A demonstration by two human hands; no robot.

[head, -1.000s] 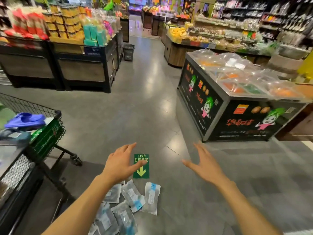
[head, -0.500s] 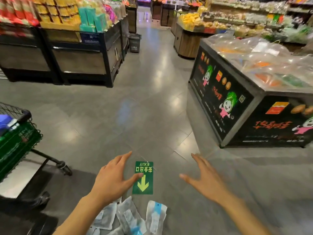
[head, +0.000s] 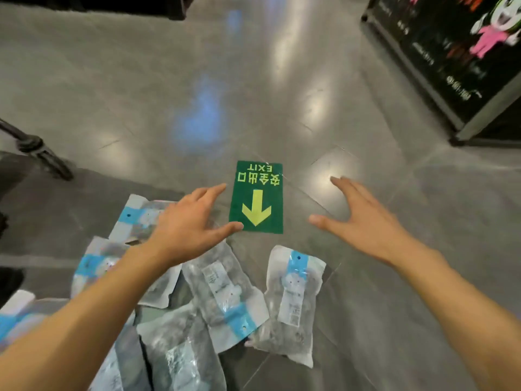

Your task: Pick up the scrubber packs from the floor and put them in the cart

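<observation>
Head view: left hand (head: 186, 230) and right hand (head: 363, 221) spread wide, holding nothing, above scrubber packs (head: 225, 294).

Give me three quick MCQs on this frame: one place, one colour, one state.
1. Where is the green exit sign?
A. on the floor between the hands
B. inside the cart
C. on the display stand

2. What colour is the band on the rightmost scrubber pack?
A. red
B. blue
C. yellow

3. What is the right hand doing?
A. gripping a pack
B. clenched in a fist
C. open, holding nothing

Key: 1 A, it lies flat between left hand and right; 2 B, blue strip; 3 C, fingers spread.
</observation>
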